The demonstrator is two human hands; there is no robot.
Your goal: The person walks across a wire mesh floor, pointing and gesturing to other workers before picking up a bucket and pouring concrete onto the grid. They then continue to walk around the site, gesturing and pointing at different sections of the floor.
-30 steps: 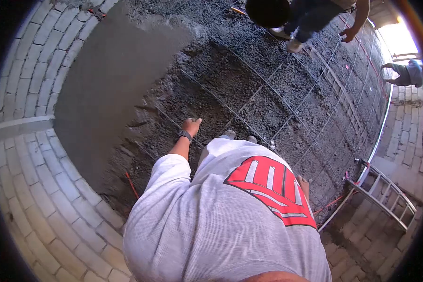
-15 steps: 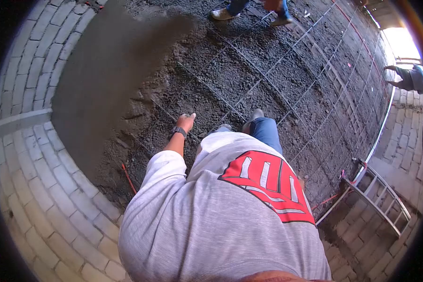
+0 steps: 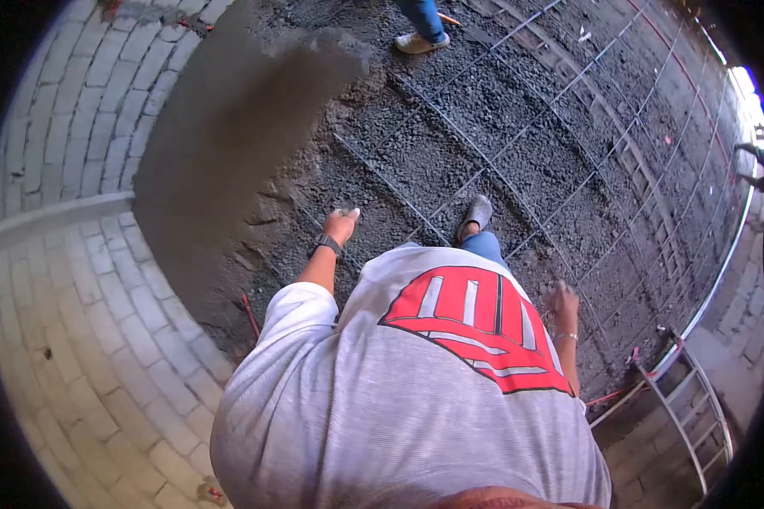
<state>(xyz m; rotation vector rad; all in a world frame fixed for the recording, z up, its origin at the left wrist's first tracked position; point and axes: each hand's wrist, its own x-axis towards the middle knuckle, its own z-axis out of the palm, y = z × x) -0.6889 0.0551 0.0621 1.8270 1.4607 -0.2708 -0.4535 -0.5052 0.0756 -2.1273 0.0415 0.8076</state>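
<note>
My left hand (image 3: pixel 341 226), with a dark watch on its wrist, hangs over the gravel at the edge of the wet concrete (image 3: pixel 229 110). Its fingers are loosely bent and a little apart, with nothing visible in them. On the other side of my body, my right hand (image 3: pixel 563 304) hangs beside my shirt, wearing a thin bracelet. Those fingers point forward, slightly spread, and I see nothing held. Below both hands lies dark gravel (image 3: pixel 450 127) crossed by a grid of metal reinforcing bars (image 3: pixel 518 191). One of my grey shoes (image 3: pixel 477 212) stands among the bars.
A co-worker's leg and light shoe (image 3: pixel 422 42) are at the top. Block walls (image 3: pixel 85 314) curve along the left. A metal ladder (image 3: pixel 683 407) leans at lower right. A red strip (image 3: pixel 249 316) sticks up near the left wall; a dark figure (image 3: pixel 760 167) is at far right.
My right hand has come into view beside my shirt. My shoe shows farther forward. The co-worker's legs have shifted, leaving one visible. The view has turned slightly, and the ladder sits lower right.
</note>
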